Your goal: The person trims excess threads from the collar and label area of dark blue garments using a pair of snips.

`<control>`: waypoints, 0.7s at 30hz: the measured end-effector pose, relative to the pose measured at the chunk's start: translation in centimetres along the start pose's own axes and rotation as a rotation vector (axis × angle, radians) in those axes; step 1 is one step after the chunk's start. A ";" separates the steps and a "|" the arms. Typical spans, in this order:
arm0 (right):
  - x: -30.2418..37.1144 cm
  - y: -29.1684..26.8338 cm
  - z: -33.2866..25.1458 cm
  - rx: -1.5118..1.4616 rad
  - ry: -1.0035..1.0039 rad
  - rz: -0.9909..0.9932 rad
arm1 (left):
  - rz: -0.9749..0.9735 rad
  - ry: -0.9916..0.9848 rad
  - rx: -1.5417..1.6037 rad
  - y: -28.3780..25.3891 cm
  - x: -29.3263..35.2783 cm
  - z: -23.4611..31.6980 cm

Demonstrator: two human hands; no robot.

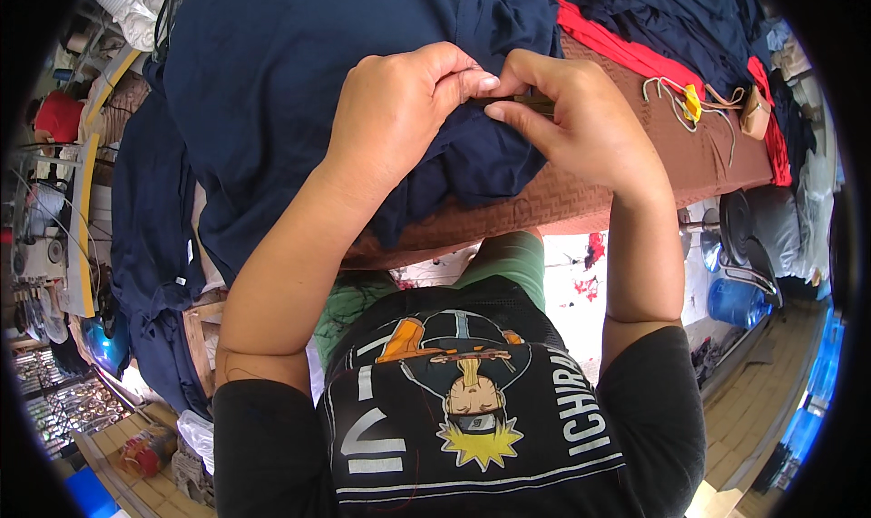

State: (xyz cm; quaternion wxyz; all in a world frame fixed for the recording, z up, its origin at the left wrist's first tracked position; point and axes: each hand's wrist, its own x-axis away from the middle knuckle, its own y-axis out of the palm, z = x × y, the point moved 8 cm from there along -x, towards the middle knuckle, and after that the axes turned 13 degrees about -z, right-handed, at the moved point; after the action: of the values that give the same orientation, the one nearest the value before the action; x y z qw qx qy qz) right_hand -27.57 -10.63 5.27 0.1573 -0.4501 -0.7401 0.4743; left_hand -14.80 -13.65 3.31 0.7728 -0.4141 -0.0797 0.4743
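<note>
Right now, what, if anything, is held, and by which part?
Left hand seems to pinch navy fabric, exact part hidden; for the right hand, unclear.

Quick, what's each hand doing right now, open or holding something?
Left hand: closed in a pinch over the navy cloth; whatever its fingertips grip is hidden.
Right hand: curled, holding a thin object too hidden to identify.

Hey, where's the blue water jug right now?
In the head view, the blue water jug is at the right, outward of your right forearm and lower in the picture than the brown cloth.
</note>
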 end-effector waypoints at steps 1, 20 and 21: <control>0.1 0.2 0.0 0.000 -0.009 -0.002 | -0.001 0.000 0.016 0.0 0.0 0.0; 4.5 5.9 2.3 -0.531 0.195 0.226 | -0.126 0.081 -0.368 -7.3 10.4 9.0; 3.8 7.2 2.4 -0.595 0.226 0.215 | -0.113 0.005 -0.383 -6.4 10.0 8.4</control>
State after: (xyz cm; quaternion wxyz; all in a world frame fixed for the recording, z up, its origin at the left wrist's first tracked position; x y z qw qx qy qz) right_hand -27.51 -7.79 -2.79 0.0491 -0.6014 -0.7724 0.1982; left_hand -9.52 -2.25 10.66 0.7054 -0.5497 -0.1895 0.4053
